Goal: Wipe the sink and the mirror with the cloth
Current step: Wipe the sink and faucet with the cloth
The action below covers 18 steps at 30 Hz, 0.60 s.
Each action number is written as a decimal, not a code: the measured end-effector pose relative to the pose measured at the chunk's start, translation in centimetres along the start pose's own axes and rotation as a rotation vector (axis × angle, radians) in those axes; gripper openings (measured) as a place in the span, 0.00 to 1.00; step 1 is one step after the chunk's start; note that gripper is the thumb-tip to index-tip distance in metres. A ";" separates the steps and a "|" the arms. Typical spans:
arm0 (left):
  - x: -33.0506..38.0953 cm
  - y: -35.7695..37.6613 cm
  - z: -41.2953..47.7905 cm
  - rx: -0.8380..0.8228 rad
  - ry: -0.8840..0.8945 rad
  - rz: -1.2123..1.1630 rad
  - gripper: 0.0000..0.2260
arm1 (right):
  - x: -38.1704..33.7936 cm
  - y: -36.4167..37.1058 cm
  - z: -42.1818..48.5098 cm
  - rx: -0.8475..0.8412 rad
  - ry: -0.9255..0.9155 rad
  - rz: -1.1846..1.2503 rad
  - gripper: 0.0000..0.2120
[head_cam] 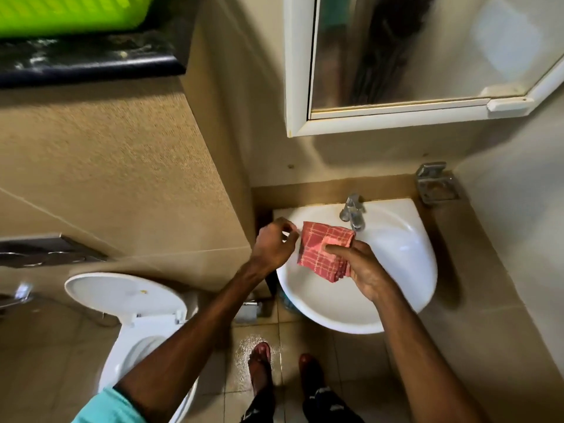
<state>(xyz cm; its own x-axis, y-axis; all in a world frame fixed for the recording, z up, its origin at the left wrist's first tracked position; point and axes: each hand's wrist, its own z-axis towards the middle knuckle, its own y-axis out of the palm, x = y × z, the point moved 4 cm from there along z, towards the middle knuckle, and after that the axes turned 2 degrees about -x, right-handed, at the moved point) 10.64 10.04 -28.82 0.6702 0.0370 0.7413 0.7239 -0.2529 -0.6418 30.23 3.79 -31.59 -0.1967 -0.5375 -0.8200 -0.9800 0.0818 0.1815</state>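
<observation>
A folded red checked cloth (322, 248) hangs over the white corner sink (406, 251), just below the chrome tap (353, 210). My right hand (363, 270) grips the cloth's right edge, thumb lying across its top. My left hand (273, 244) hovers at the sink's left rim, fingers loosely curled close to the cloth's left edge; whether they touch it is unclear. The white-framed mirror (406, 50) hangs on the wall above the sink.
A white toilet (134, 315) with its lid raised stands at lower left. A metal holder (436, 183) is fixed to the wall right of the sink. A green basket (70, 13) sits on a dark ledge at upper left. The tiled floor by my feet looks wet.
</observation>
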 end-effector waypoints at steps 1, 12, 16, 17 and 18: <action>-0.8 0.7 0.3 0.002 -0.028 0.058 0.09 | 0.2 -0.5 0.6 0.036 -0.005 -0.010 0.14; -10.7 7.6 3.9 -0.196 -0.194 0.490 0.24 | 3.5 -0.4 8.8 0.148 -0.071 -0.356 0.11; -12.8 9.4 5.0 -0.209 -0.143 0.554 0.22 | 1.2 0.7 11.9 0.255 -0.354 -0.595 0.11; -13.3 10.0 5.1 -0.216 -0.123 0.568 0.23 | 0.5 1.4 12.4 0.262 -0.504 -0.659 0.11; -13.7 10.6 5.1 -0.218 -0.099 0.590 0.24 | 0.0 2.3 12.9 0.256 -0.653 -0.715 0.14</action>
<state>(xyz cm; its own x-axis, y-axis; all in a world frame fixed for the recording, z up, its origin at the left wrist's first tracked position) 9.93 11.80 -46.76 0.9656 -0.0824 0.2465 0.1850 -0.4485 -0.8744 27.62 14.78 -38.15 0.5380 0.0288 -0.8425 -0.8368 0.1387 -0.5296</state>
